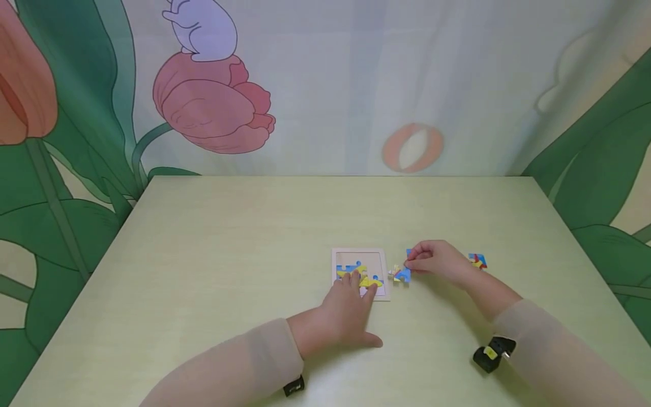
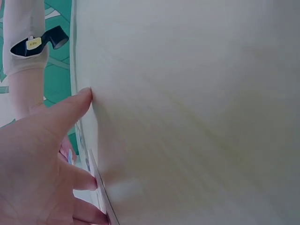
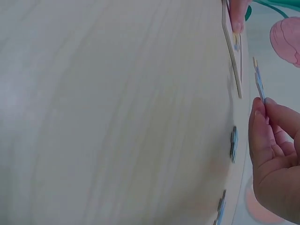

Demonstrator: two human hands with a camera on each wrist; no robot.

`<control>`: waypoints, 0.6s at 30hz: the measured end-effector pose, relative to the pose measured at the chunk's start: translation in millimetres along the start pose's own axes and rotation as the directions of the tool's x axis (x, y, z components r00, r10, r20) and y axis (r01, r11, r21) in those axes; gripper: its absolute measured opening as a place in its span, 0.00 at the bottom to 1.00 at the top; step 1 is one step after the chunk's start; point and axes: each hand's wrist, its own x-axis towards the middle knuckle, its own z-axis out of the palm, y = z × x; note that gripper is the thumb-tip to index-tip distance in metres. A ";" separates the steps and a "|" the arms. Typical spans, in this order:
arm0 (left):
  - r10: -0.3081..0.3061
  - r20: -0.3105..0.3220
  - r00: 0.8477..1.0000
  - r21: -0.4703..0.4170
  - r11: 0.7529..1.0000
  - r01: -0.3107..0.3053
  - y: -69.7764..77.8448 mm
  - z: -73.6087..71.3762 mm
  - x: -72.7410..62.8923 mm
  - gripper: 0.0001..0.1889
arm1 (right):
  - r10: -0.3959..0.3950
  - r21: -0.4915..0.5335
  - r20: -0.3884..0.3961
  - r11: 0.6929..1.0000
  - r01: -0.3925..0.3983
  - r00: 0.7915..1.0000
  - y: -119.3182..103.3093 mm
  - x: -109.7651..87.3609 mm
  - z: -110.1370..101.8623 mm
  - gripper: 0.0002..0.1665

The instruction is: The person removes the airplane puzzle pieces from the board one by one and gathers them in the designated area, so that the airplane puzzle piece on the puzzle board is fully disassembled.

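Observation:
A square puzzle tray (image 1: 360,250) with a pale frame lies near the middle of the table, partly filled with blue and yellow pieces (image 1: 350,268). My left hand (image 1: 346,316) rests on its near part with the fingers spread, covering some of the pieces; in the left wrist view, the fingertips (image 2: 89,180) touch the tray's edge. Just right of the tray, my right hand (image 1: 434,261) pinches a blue puzzle piece (image 1: 400,275) with yellow and red marks. The right wrist view shows this puzzle piece (image 3: 258,83) raised off the table between thumb and finger.
Another blue puzzle piece (image 1: 409,252) lies behind the right fingertips, mostly hidden. A blue, red and yellow piece (image 1: 478,260) lies farther right, beside the right forearm. The table (image 1: 229,237) ends at a printed curtain (image 1: 315,85) at the back.

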 end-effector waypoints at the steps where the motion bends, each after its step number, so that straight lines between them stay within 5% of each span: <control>1: -0.002 0.001 1.000 0.008 1.000 0.002 0.6 0.4 -0.2 0.53 | 0.002 0.005 0.000 1.000 -0.002 1.000 1.5 -1.6 -1.9 0.16; 9: -0.005 0.021 1.000 0.021 1.000 0.004 1.6 0.4 -1.3 0.53 | -0.022 0.053 0.003 0.998 0.022 1.000 12.1 -13.4 -20.5 0.16; 18: 0.004 -0.003 1.000 0.014 1.000 -0.004 1.8 2.2 -2.0 0.53 | 0.005 -0.077 -0.023 0.997 -0.007 1.000 23.0 -22.8 -37.1 0.17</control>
